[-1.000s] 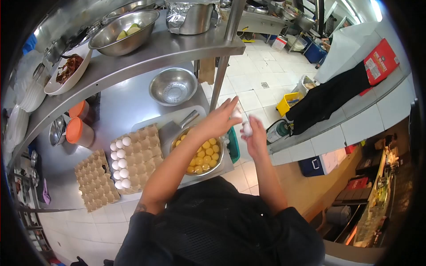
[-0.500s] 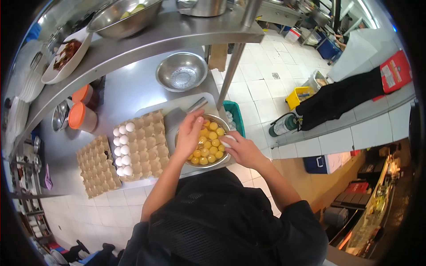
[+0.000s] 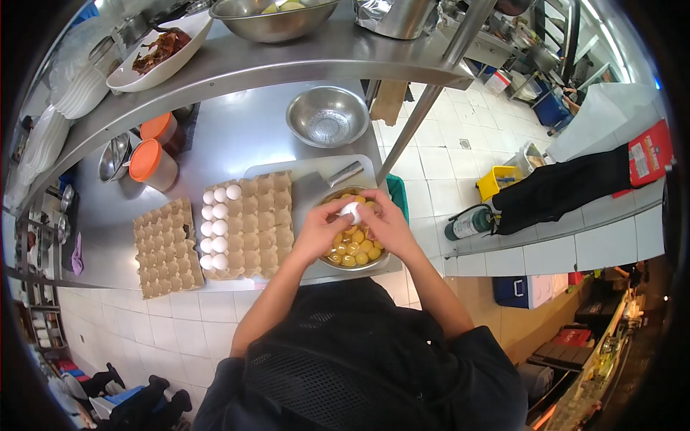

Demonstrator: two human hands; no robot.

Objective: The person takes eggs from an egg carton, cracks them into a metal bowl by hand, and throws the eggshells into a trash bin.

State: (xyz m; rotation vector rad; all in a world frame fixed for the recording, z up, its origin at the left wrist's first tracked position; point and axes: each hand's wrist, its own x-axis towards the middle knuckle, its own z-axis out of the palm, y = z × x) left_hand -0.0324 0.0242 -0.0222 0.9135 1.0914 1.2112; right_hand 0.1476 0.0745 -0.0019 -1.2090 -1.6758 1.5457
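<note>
Over a metal bowl [image 3: 351, 268] full of cracked eggs with several whole yolks [image 3: 352, 249], my two hands meet around one white egg [image 3: 351, 211]. The fingers of my left hand [image 3: 322, 226] grip the egg from the left. My right hand [image 3: 389, 223] has its fingers on the other side. Whether the shell is cracked is hidden by the fingers. Left of the bowl sits a cardboard egg tray [image 3: 262, 230], with white eggs [image 3: 219, 228] in its left-hand columns. A wide-bladed tool with a metal handle [image 3: 345, 173] lies behind the bowl on a white board [image 3: 277, 167].
Another egg tray [image 3: 167, 248], without eggs, lies at the counter's left front edge. A metal bowl [image 3: 327, 118] and orange-lidded tubs [image 3: 153, 164] stand farther back. A steel shelf [image 3: 287, 70] spans above the counter, its post to the right. A green bin [image 3: 397, 195] is beyond the board.
My right hand has brought the egg from the bowl's right side to above its middle. My left hand has closed in on the egg. The camera view has shifted.
</note>
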